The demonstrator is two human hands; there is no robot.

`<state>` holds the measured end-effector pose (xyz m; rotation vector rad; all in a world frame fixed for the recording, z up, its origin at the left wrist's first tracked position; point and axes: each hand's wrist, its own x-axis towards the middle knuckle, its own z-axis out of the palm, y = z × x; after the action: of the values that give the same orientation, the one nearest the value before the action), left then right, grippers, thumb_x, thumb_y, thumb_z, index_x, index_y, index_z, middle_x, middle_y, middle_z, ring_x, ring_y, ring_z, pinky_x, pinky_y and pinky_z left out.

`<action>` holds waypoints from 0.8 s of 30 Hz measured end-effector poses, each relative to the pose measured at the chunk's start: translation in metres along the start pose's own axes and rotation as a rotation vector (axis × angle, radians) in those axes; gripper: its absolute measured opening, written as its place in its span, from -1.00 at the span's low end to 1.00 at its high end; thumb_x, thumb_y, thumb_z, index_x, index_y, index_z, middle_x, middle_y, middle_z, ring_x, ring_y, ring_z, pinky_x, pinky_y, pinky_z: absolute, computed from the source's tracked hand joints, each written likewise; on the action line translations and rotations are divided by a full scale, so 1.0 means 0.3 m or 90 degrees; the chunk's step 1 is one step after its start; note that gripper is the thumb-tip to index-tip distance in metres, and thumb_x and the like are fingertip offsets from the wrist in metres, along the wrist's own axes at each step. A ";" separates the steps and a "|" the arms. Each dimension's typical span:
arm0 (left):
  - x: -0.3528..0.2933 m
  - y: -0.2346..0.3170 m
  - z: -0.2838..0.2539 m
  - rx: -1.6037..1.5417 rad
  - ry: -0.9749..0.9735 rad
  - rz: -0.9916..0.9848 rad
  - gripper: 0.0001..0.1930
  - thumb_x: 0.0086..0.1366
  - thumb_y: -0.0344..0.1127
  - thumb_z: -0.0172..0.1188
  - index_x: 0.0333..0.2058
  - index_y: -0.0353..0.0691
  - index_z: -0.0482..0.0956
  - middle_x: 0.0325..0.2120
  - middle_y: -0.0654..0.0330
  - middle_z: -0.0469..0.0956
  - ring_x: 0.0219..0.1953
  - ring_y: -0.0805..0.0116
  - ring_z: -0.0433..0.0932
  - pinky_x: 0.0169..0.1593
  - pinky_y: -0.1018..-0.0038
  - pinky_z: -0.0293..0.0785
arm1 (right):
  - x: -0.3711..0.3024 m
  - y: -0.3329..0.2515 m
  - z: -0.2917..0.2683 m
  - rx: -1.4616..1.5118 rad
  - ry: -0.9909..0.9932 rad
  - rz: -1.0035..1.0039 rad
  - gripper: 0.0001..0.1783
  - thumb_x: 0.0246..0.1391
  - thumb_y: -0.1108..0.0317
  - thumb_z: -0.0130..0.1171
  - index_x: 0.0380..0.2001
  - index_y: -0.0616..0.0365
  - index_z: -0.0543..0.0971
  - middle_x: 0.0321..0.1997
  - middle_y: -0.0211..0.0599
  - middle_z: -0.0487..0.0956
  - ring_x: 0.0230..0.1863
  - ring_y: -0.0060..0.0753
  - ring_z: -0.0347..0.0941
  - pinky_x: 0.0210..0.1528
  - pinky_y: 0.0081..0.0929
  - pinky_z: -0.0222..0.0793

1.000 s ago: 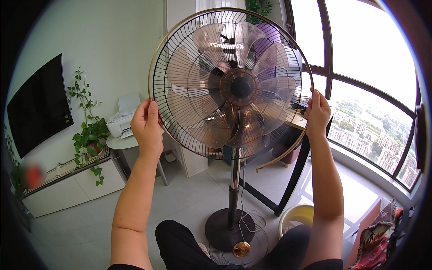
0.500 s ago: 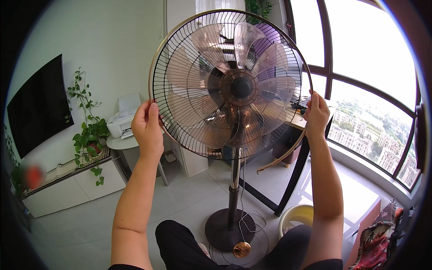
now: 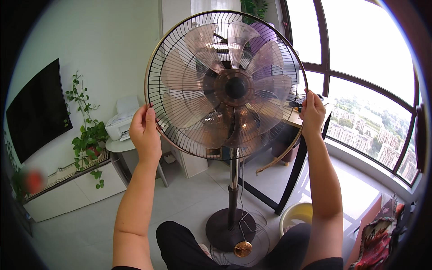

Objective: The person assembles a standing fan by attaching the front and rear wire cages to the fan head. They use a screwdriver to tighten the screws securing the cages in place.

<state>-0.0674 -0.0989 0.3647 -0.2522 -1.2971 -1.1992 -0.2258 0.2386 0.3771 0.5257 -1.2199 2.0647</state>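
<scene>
A standing fan (image 3: 235, 87) with clear blades faces me, its wire rear cage exposed. Round the cage's edge runs a thin gold-brown rim band (image 3: 274, 164), whose loose end hangs away from the cage at the lower right. My left hand (image 3: 146, 135) pinches the band at the cage's left edge, thumb toward me. At the right edge, the fingers of my right hand (image 3: 313, 114) are closed on the same band, above its loose part. Between my legs, a wire front grille (image 3: 263, 256) with a shiny copper-coloured centre disc (image 3: 243, 249) lies by the fan's round base (image 3: 220, 231).
A yellowish bucket (image 3: 288, 218) stands right of the base, near a black-legged desk (image 3: 290, 180). To the left are a white printer (image 3: 119, 126) on a small round table, a trailing plant (image 3: 87, 139) and a low cabinet (image 3: 76, 198). Large windows (image 3: 369, 54) fill the right side.
The fan head and both hands appear slightly farther left in view. Both hands keep their hold on the band, and its loose end still hangs at the lower right.
</scene>
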 end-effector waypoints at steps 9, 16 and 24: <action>0.001 -0.005 -0.011 0.074 -0.002 0.026 -0.74 0.21 -0.28 0.04 -0.21 -0.33 0.44 -0.55 0.40 0.35 -0.53 0.67 0.25 -0.48 0.73 0.18 | 0.044 0.032 0.002 -0.128 0.023 -0.097 -0.73 0.10 0.22 -0.01 -0.33 0.21 0.50 -0.69 -0.60 0.25 -0.76 -0.82 0.05 -0.77 -0.80 -0.07; -0.010 -0.013 0.000 0.060 -0.003 0.019 -0.73 0.22 -0.28 0.02 -0.20 -0.36 0.43 -0.48 0.36 0.40 -0.46 0.65 0.30 -0.39 0.71 0.24 | 0.077 0.109 0.009 -0.284 0.057 -0.184 -0.69 0.07 0.17 -0.01 -0.33 0.22 0.49 -0.61 -0.37 0.43 -0.57 -0.61 0.28 -0.48 -0.62 0.21; -0.006 -0.036 -0.015 0.081 0.007 0.033 -0.73 0.22 -0.30 0.02 -0.18 -0.37 0.42 -0.45 0.35 0.42 -0.47 0.65 0.30 -0.39 0.72 0.26 | 0.020 0.106 0.061 -0.332 0.107 -0.299 -0.76 0.08 0.23 -0.02 -0.36 0.21 0.43 -0.59 -0.31 0.44 -0.55 -0.51 0.31 -0.43 -0.56 0.26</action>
<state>-0.0728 -0.1060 0.3568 -0.1853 -1.3432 -1.0694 -0.2529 0.2140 0.3703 0.3389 -1.3185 1.3066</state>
